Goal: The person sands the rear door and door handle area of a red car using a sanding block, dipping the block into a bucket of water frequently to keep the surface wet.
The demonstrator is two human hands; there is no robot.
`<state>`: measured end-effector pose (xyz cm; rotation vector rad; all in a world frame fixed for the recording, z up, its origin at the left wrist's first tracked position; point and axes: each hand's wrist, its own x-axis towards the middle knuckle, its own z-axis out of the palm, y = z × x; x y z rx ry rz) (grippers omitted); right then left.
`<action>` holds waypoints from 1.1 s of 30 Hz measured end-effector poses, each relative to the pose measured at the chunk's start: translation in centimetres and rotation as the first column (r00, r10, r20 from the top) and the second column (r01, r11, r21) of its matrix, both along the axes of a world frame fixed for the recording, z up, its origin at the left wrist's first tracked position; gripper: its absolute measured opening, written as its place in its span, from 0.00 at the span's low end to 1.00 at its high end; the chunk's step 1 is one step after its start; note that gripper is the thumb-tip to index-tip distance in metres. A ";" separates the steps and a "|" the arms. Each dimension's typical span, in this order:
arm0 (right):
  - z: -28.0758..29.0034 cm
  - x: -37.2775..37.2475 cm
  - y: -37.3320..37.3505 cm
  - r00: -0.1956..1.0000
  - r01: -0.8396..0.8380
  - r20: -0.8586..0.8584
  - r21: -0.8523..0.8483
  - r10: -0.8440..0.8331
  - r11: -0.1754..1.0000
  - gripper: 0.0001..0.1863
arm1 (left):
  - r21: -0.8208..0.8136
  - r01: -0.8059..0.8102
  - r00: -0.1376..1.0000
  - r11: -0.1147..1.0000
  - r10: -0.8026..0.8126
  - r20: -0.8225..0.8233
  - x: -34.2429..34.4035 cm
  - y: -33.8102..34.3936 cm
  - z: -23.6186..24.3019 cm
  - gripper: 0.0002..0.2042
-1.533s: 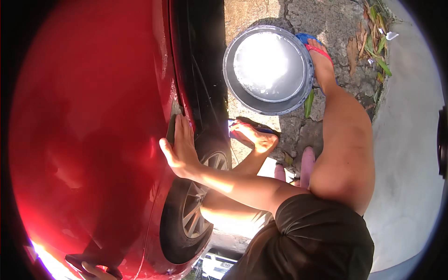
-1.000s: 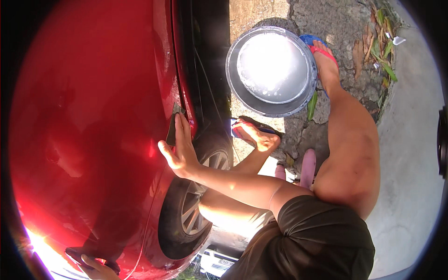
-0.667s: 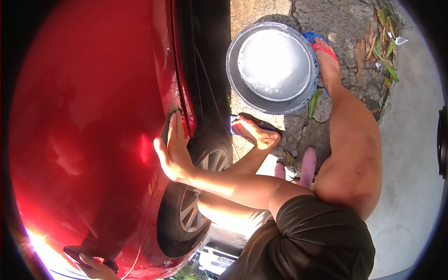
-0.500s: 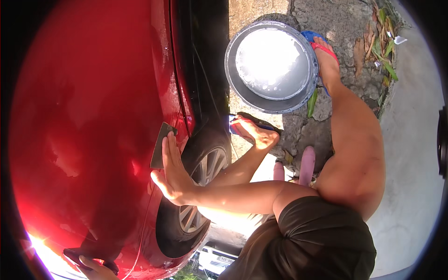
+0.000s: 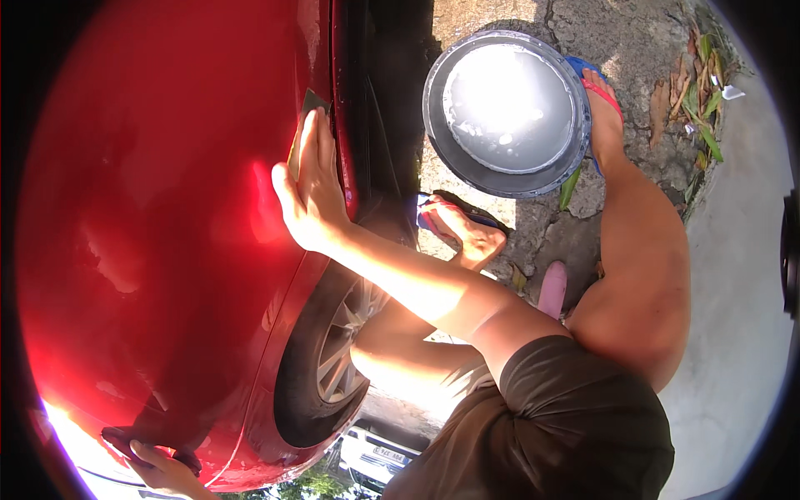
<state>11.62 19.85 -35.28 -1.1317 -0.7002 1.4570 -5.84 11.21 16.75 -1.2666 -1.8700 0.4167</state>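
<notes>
My right hand (image 5: 315, 200) lies along the red car's body panel (image 5: 183, 208). Under its stretched fingers is a dark grey-green sheet (image 5: 312, 101) that looks like sandpaper, pressed to the paint near the panel's edge. The thumb stands apart from the fingers. At the lower left my left hand (image 5: 163, 478) rests on the same red surface with its fingers apart and holds nothing that shows. A dark shape, perhaps its reflection, meets the fingertips. Much of the sheet is hidden by my right hand.
A round grey tub (image 5: 442, 154) of water, bright with glare, stands by my foot in a blue sandal (image 5: 603, 104). A car wheel (image 5: 337, 358) sits below my right forearm. Dry leaves (image 5: 707, 108) lie along the pale wall (image 5: 733, 250). Another vehicle (image 5: 379, 454) appears behind.
My right hand has slid up the picture along the car's edge with the sheet, and its arm is straighter. My left hand has moved slightly. The view has shifted a little.
</notes>
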 end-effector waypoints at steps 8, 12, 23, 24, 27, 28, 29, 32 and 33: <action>-4.2 1.4 9.9 0.968 0.161 0.161 0.204 -0.195 0.966 0.55 | -0.022 0.076 0.992 0.997 -0.074 0.098 1.7 -0.3 -2.7 0.27; -6.4 3.4 18.2 0.883 0.383 0.026 0.537 -0.468 0.751 0.39 | 0.106 -0.046 0.999 0.993 0.048 -0.016 2.7 -0.5 -4.0 0.28; -0.7 -1.7 -6.3 0.946 -0.196 0.324 0.560 0.005 0.805 0.52 | 0.244 0.617 0.300 0.748 -0.510 0.807 14.0 -5.4 -33.7 0.10; -1.5 -1.7 -4.6 0.949 -0.152 0.309 0.605 -0.055 0.781 0.51 | 0.107 0.682 0.086 0.723 -0.225 0.971 14.7 -6.8 -37.9 0.07; -1.0 2.1 10.1 0.904 0.037 0.320 0.601 -0.283 0.799 0.48 | 0.159 0.752 -0.071 0.640 -0.161 0.984 17.8 -11.8 -45.2 0.15; -0.6 4.5 15.4 0.909 0.063 0.351 0.416 -0.224 0.907 0.46 | 0.045 0.794 -0.054 0.606 -0.004 0.999 18.9 -11.1 -45.4 0.16; -0.7 7.7 20.0 0.908 0.107 0.334 0.398 -0.253 0.911 0.47 | 0.000 0.866 -0.041 0.499 0.073 0.996 20.4 -9.3 -45.7 0.14; -0.4 7.4 20.0 0.905 0.122 0.334 0.392 -0.265 0.912 0.47 | -0.383 0.920 0.304 0.083 0.464 0.832 24.0 -4.9 -45.5 0.10; -0.3 5.0 16.4 0.910 0.088 0.330 0.439 -0.251 0.894 0.47 | -0.367 0.905 0.135 0.213 0.676 0.724 24.5 -5.9 -47.0 0.12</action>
